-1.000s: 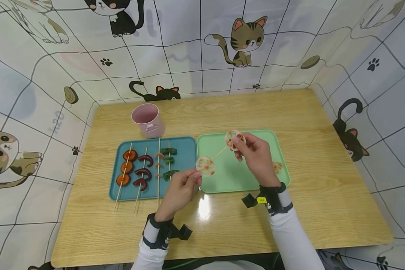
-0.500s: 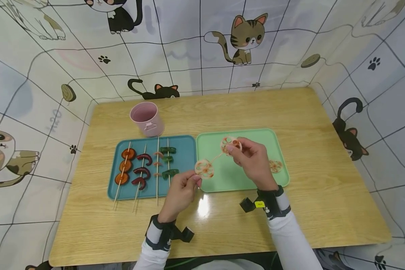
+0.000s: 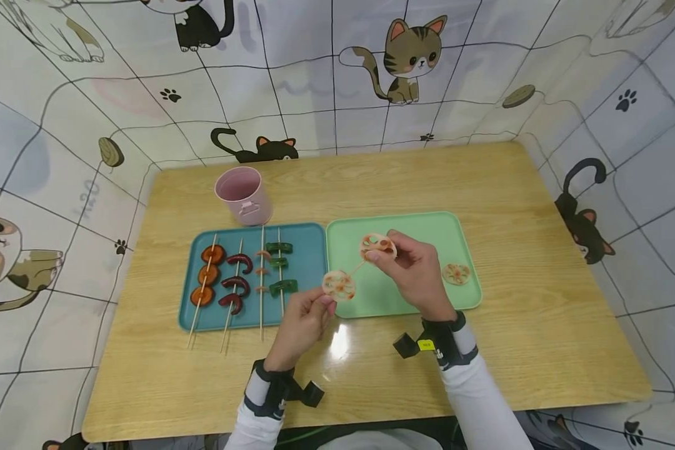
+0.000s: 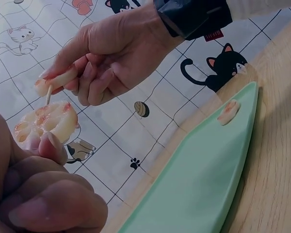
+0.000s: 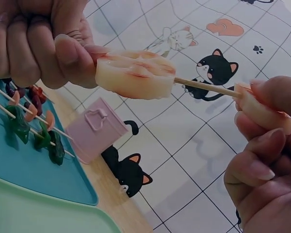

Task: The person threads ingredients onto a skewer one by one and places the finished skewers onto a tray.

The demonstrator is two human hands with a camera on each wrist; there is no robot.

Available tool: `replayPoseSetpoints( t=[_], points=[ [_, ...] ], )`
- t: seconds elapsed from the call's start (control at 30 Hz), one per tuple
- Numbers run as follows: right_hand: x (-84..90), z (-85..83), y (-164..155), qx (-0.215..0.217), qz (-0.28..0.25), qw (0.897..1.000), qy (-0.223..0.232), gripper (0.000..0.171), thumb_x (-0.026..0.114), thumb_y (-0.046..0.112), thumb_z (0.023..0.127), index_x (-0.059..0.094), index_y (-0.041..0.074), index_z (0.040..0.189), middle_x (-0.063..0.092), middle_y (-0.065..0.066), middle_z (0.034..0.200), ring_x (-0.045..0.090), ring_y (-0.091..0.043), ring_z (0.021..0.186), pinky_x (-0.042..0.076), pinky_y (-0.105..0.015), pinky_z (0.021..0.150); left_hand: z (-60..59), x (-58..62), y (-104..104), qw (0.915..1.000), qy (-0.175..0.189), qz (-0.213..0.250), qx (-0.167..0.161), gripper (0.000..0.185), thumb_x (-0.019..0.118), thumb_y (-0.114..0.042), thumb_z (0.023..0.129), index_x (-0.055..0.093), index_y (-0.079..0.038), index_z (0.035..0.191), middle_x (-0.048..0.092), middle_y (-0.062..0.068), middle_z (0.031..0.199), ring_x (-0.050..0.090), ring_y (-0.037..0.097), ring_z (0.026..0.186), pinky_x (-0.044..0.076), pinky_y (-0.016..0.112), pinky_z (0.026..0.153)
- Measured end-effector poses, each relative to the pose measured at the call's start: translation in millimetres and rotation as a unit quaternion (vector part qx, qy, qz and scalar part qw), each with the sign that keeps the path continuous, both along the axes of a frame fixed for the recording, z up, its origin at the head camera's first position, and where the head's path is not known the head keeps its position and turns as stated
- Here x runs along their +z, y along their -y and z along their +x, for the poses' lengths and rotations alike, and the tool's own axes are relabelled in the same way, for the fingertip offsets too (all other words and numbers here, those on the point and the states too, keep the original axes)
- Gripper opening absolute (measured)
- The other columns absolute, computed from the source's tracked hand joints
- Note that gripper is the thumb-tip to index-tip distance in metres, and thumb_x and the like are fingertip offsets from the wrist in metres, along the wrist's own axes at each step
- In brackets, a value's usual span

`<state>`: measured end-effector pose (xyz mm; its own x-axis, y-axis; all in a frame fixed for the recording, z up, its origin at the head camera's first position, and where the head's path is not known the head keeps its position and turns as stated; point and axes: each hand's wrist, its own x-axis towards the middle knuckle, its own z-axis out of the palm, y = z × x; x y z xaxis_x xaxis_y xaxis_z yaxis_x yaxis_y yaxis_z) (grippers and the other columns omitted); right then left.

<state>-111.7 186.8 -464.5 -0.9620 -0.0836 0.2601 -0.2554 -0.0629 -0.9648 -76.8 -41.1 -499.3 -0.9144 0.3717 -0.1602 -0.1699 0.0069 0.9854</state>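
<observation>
My left hand (image 3: 304, 325) pinches the edge of a toy lotus root slice (image 3: 339, 285) threaded on a wooden skewer (image 5: 207, 87). Fingers hide the skewer's lower part. Above and to the right, my right hand (image 3: 416, 273) holds a second lotus root slice (image 3: 378, 247) between thumb and fingers. In the right wrist view the skewer's far end meets the edge of this second slice (image 5: 262, 110); how deep it goes is hidden. Both slices are held over the green tray (image 3: 394, 300). A third lotus root slice (image 3: 456, 274) lies at that tray's right side.
The blue tray (image 3: 315, 234) adjoins the green one on the left. On it lie several loaded skewers: orange rounds (image 3: 207, 275), dark red curved pieces (image 3: 234, 282), small pink pieces (image 3: 262, 271) and green pieces (image 3: 279, 263). Behind it stands a pink bucket (image 3: 246, 203). Cat-printed cloth walls surround the table.
My right hand has moved left and slightly down with its slice, closer to the slice in my left hand. Less skewer shows between them. The left hand has barely moved.
</observation>
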Motion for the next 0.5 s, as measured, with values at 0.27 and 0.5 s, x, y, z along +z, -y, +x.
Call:
replayPoseSetpoints(
  t=[0.27, 0.5],
  points=[
    [0.6, 2.5, -0.9, 0.009, 0.000, 1.000, -0.023, 0.006, 0.069, -0.004, 0.094, 0.069, -0.005, 0.100, 0.062, -0.003, 0.088, 0.057, -0.008, 0.076, 0.048, -0.018, 0.064, -3.1, -1.4, -4.1, 0.9998, 0.006, 0.017, -0.012, 0.034, 0.042, -0.008, 0.110, 0.056, 0.010, 0.084, 0.034, -0.003, 0.054, 0.033, 0.005, 0.041, 0.031, 0.020, 0.043],
    [-1.1, 5.2, 0.5, 0.030, 0.001, 0.999, -0.031, 0.007, 0.070, 0.000, 0.095, 0.066, -0.005, 0.096, 0.050, -0.005, 0.082, 0.049, -0.013, 0.073, 0.040, -0.021, 0.060, -0.2, -5.7, -7.6, 0.9987, -0.002, 0.043, -0.027, 0.032, 0.042, -0.003, 0.108, 0.056, 0.011, 0.084, 0.036, -0.005, 0.052, 0.033, 0.003, 0.039, 0.030, 0.019, 0.041]
  ],
)
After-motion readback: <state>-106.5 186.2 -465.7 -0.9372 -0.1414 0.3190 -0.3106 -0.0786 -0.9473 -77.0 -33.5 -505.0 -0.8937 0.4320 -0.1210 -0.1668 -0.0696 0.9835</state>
